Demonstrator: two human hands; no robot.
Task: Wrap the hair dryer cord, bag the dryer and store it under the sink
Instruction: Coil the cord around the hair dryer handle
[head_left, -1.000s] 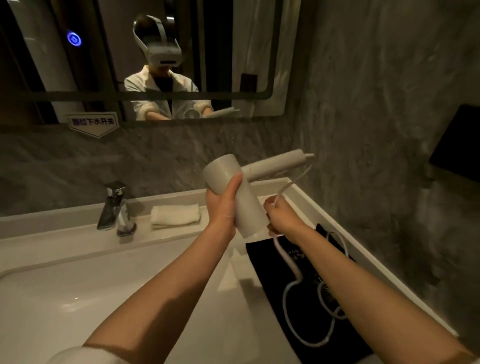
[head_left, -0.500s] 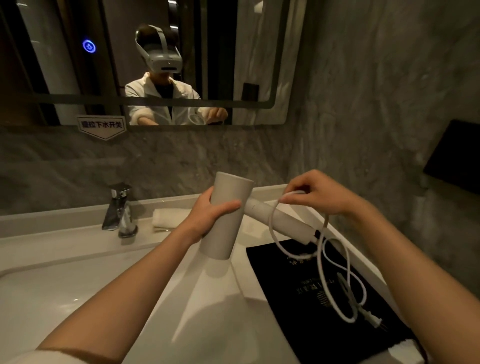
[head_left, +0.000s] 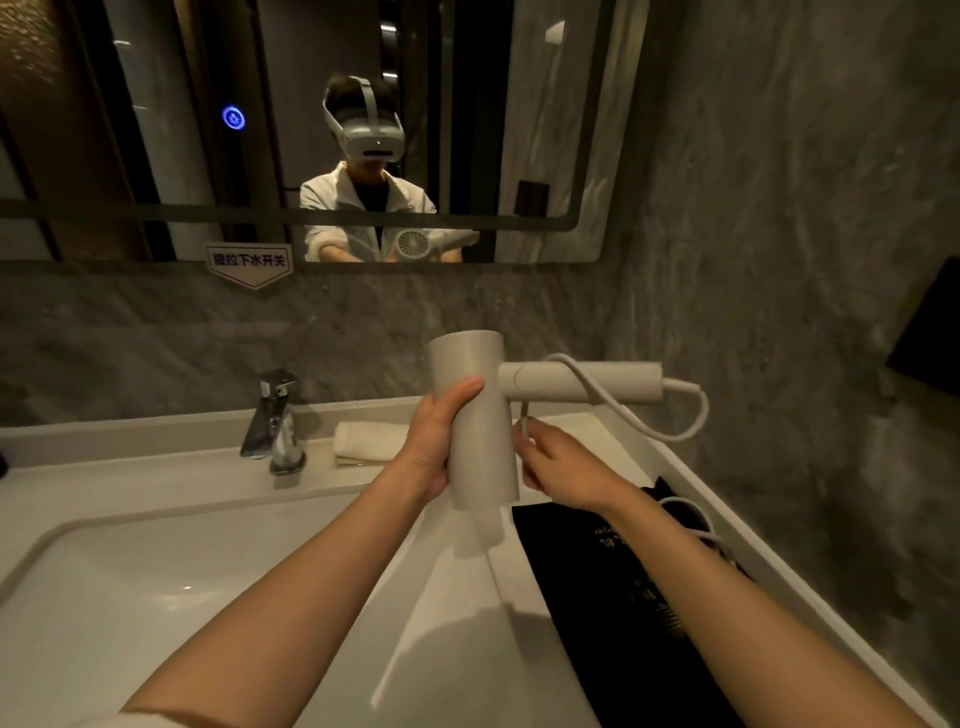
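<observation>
I hold the white hair dryer (head_left: 475, 415) up over the desk (head_left: 452, 597), its round barrel upright and its handle sticking out level to the right. The white cord (head_left: 631, 415) leaves the handle's end, loops back across the handle once and drops behind the barrel. The black bag (head_left: 618, 587) lies flat on the desk below, with more cord resting on it.

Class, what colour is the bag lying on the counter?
Black, with small gold lettering; head view.

Dim bathroom: grey marbled walls (head_left: 753, 218), a wide mirror (head_left: 291, 130), a chrome faucet (head_left: 272, 423) on a white vanity (head_left: 130, 499).
</observation>
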